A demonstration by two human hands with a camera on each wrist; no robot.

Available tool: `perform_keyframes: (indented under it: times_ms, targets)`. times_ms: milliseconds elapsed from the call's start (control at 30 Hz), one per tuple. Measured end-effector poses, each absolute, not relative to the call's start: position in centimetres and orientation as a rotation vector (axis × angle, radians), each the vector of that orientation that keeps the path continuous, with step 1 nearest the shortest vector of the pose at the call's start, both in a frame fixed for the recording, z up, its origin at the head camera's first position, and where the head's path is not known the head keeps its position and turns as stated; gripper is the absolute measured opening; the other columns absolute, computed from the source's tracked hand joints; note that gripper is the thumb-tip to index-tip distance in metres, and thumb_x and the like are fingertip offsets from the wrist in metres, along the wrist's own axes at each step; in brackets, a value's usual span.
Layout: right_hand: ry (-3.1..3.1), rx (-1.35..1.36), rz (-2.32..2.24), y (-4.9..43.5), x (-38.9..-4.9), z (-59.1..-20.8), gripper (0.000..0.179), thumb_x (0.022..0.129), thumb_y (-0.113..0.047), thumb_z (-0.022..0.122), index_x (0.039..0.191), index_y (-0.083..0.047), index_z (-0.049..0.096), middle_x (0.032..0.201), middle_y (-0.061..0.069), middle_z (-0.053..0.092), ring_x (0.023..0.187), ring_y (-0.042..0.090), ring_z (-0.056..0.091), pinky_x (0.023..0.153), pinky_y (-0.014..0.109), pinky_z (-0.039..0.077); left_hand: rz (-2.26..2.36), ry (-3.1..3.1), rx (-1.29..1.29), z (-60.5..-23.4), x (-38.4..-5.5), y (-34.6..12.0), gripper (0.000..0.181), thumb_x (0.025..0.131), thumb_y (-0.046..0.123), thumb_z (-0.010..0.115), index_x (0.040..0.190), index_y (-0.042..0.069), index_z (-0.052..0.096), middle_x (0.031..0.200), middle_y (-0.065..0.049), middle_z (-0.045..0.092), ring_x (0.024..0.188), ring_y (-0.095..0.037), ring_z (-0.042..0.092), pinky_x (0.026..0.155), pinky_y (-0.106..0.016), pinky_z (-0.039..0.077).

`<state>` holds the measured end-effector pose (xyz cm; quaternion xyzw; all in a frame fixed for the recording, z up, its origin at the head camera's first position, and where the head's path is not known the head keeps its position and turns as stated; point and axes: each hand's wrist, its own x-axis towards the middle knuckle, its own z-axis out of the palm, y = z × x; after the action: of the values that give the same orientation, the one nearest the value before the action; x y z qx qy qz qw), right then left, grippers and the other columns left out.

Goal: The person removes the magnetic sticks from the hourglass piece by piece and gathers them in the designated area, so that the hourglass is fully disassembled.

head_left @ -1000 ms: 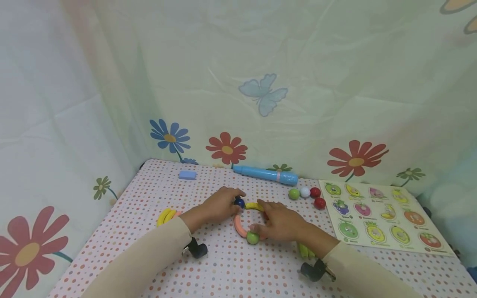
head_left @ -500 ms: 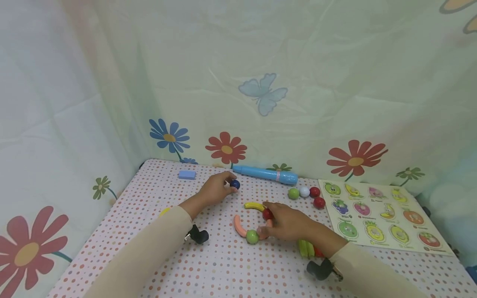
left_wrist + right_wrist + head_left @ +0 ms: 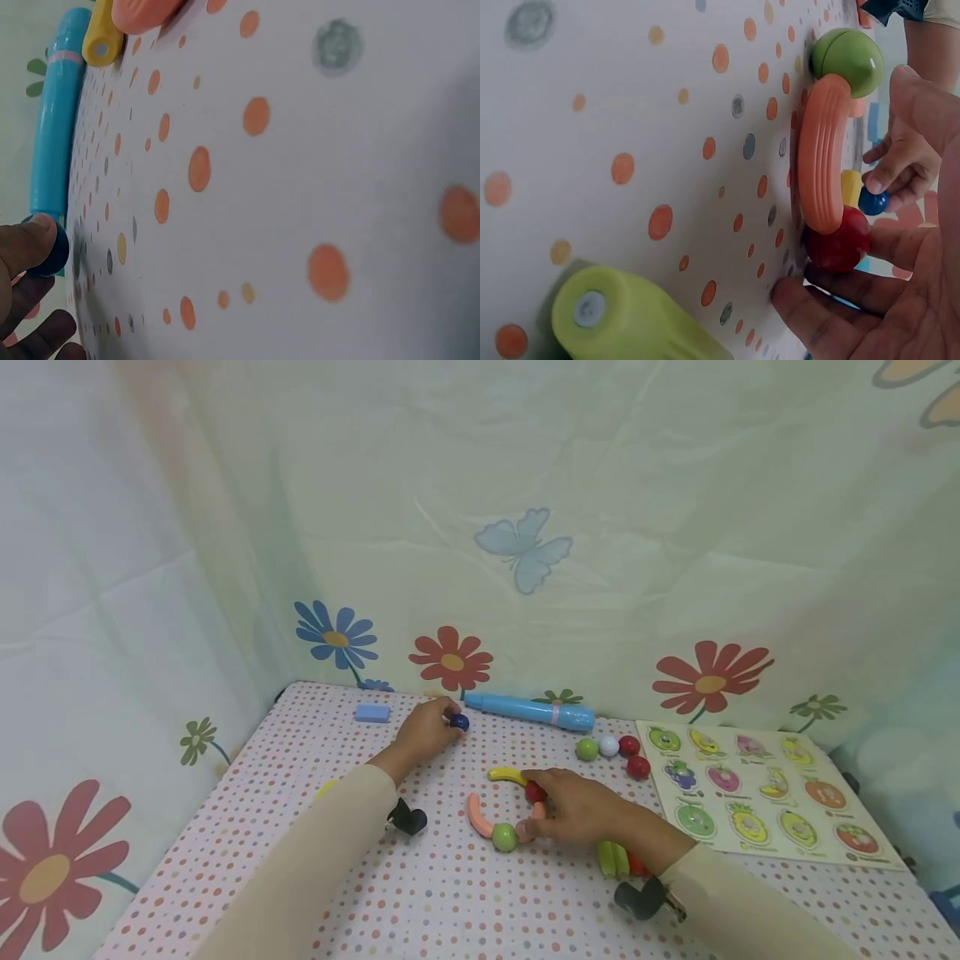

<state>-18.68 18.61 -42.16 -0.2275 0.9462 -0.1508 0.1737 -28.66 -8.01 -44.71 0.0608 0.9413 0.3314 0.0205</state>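
Note:
In the head view, my left hand pinches a dark blue ball between thumb and fingers, near the back of the table. My right hand rests beside a partial ring of magnetic pieces. Its fingers touch a red ball, while its thumb lies close to a green ball. The ring also has a curved yellow bar, a curved salmon bar on the left and another salmon bar, partly hidden by the right hand in the head view. An opening shows between the yellow and left salmon bars.
A light blue tube lies along the back, with a blue block to its left. Green, white and red balls sit by a fruit picture board. Green bars lie under the right forearm; yellow bars show behind the left sleeve.
My left hand has carried the blue ball away from the yellow bar, back and leftward toward the tube's end. The right hand shifted slightly, uncovering the red ball.

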Motion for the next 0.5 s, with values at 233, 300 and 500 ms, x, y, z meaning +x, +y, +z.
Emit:
perform_keyframes:
  times_ms: [233,300,500]
  targets:
    - [2.686,-0.645,-0.434,18.49,-18.81,-42.41,0.095,0.080,-0.073,0.071,0.153,-0.016,0.047,0.147,0.011,0.054,0.137,0.033,0.048,0.107,0.057,0.042,1.038,2.915,0.155,-45.26,-29.02,-8.23,0.039,0.092,0.018,0.079,0.129,0.011,0.065,0.122,-0.008,0.068,0.115,-0.025,0.063,0.102,-0.041,0.049]
    - [2.684,-0.634,-0.436,18.49,-18.79,-42.45,0.096,0.080,-0.073,0.071,0.153,-0.016,0.047,0.147,0.011,0.054,0.137,0.033,0.049,0.107,0.057,0.042,1.040,2.913,0.158,-45.32,-29.02,-8.23,0.041,0.093,0.018,0.078,0.130,0.011,0.064,0.124,-0.008,0.067,0.117,-0.025,0.062,0.103,-0.041,0.049]
    - [2.686,-0.646,-0.457,18.70,-18.58,-42.13,0.082,0.088,-0.057,0.072,0.153,-0.014,0.047,0.145,0.012,0.055,0.135,0.033,0.050,0.107,0.056,0.043,1.012,2.924,0.197,-45.06,-28.84,-8.30,0.050,0.093,0.020,0.078,0.138,0.010,0.060,0.134,-0.009,0.063,0.127,-0.027,0.058,0.106,-0.043,0.046]
